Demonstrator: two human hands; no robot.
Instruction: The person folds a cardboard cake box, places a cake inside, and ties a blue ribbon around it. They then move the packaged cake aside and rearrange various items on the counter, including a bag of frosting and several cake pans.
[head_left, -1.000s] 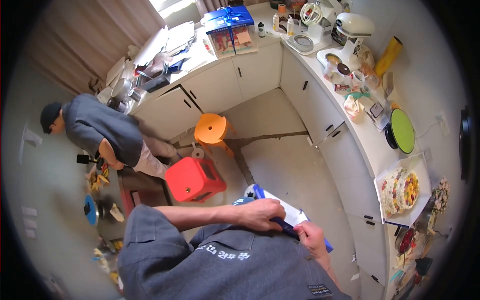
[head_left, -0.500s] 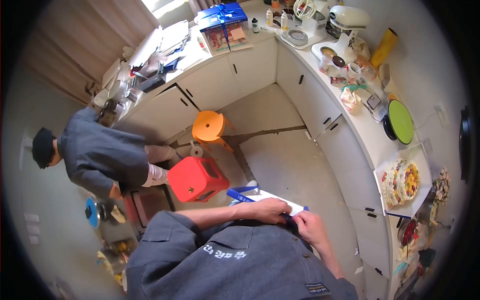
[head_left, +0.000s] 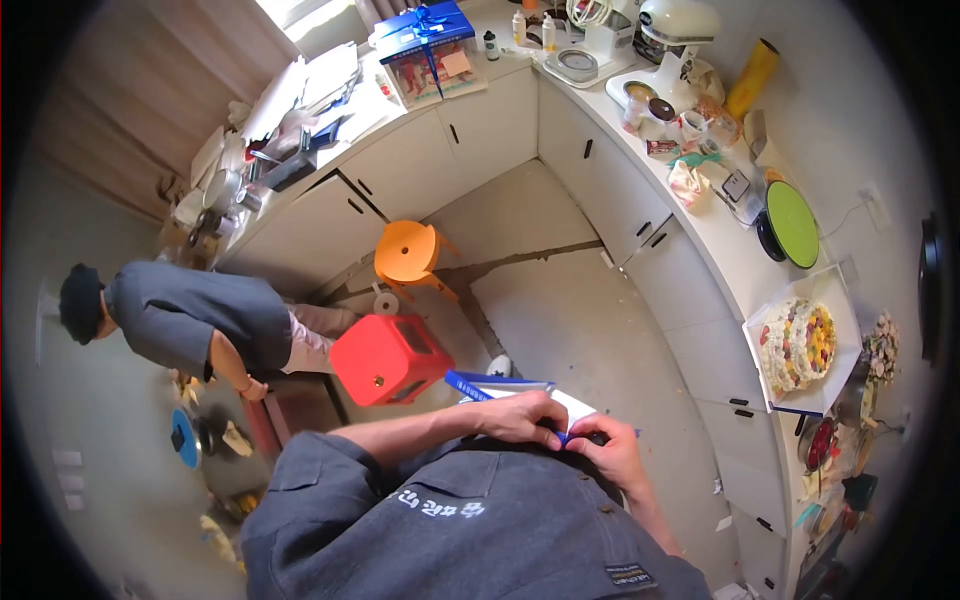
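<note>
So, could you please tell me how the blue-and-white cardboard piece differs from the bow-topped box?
The cardboard piece is held in the left hand and right hand, while the bow-topped box stands on the counter. The cardboard piece bares a white face; the bow-topped box wears a blue lid tied with ribbon. Both show blue.

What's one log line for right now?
left hand: gripping card | right hand: gripping card, near edge | cake: in open box on counter

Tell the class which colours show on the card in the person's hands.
The card is blue and white, best shown in the head view.
</note>
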